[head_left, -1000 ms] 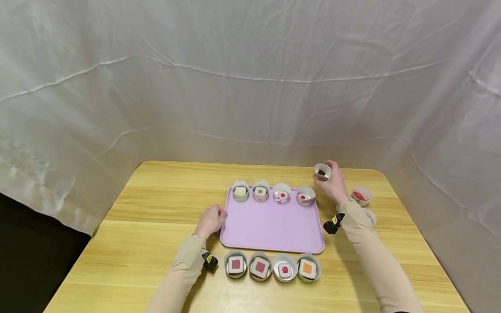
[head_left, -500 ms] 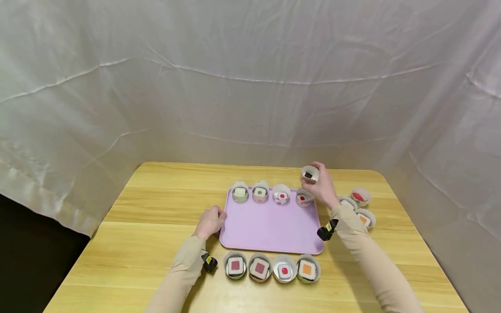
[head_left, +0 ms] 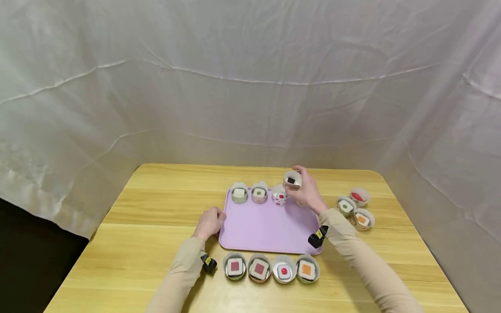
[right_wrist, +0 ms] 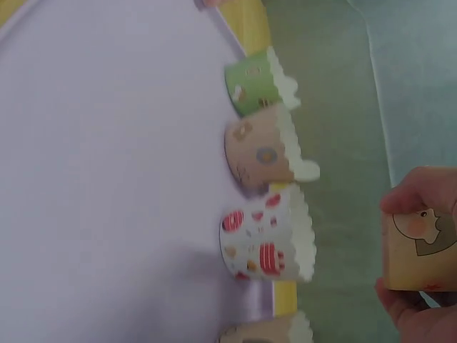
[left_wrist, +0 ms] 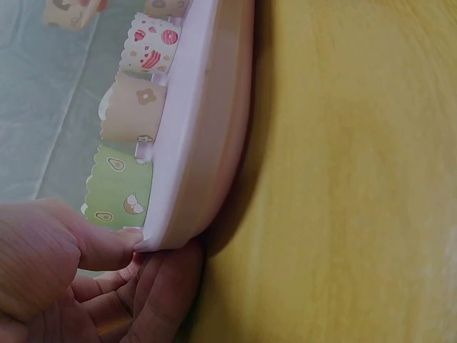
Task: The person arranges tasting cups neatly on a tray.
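Observation:
My right hand (head_left: 308, 191) grips a beige paper baking cup (head_left: 292, 186) with a printed cartoon face, seen close in the right wrist view. A black-topped piece sits inside it. The cup is raised above the far edge of a lilac tray (head_left: 270, 230). My left hand (head_left: 209, 222) pinches the tray's left rim between thumb and fingers. Along the tray's far edge stand a green cup (head_left: 239, 195), a beige cup (head_left: 259, 194) and a white cup with red prints (head_left: 279, 196). A fourth cup there is mostly hidden by my right hand.
In front of the tray is a row of several cups (head_left: 259, 268) holding sushi-like pieces with coloured centres. Three more cups (head_left: 345, 206) cluster on the wooden table (head_left: 152, 208) to the right. A grey cloth (head_left: 250, 108) hangs behind and at the sides.
My right hand has carried the cup leftward, from beyond the tray's far right corner to above its far row. The right cluster is now uncovered. My left hand stays at the rim.

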`<state>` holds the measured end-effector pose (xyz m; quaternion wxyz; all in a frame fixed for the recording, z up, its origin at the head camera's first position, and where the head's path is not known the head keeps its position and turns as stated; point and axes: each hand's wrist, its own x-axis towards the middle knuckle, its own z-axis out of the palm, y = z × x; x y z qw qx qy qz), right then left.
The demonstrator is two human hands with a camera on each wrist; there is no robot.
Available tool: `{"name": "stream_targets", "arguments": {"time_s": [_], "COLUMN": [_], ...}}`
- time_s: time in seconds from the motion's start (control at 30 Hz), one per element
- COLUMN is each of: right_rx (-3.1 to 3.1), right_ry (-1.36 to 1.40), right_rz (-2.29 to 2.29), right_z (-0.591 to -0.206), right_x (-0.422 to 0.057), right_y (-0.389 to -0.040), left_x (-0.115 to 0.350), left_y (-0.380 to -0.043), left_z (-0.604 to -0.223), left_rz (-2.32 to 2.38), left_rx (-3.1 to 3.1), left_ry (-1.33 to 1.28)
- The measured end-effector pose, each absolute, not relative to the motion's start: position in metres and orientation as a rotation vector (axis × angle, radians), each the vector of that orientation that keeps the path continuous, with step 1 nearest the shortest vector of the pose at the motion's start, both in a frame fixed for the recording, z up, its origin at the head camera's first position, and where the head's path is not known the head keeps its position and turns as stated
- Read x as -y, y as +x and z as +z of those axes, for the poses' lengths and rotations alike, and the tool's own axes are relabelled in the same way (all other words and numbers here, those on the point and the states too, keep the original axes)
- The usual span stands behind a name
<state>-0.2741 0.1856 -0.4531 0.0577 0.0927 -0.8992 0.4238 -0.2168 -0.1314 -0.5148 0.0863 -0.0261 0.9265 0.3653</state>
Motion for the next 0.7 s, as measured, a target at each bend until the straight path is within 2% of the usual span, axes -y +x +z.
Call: {"name": "stream_targets", "arguments": {"time_s": [0.7], "right_rx": [2.727], "right_ry": [0.554], "right_rz": [1.205], "right_z": [-0.453], "right_x": [-0.131], "right_y": [-0.258], "left_x": [0.133], "left_y": [-0.217], "left_z": [-0.516], "left_rz": [1.090], "left_rx": [-2.769], "left_ry": [-0.082]}}
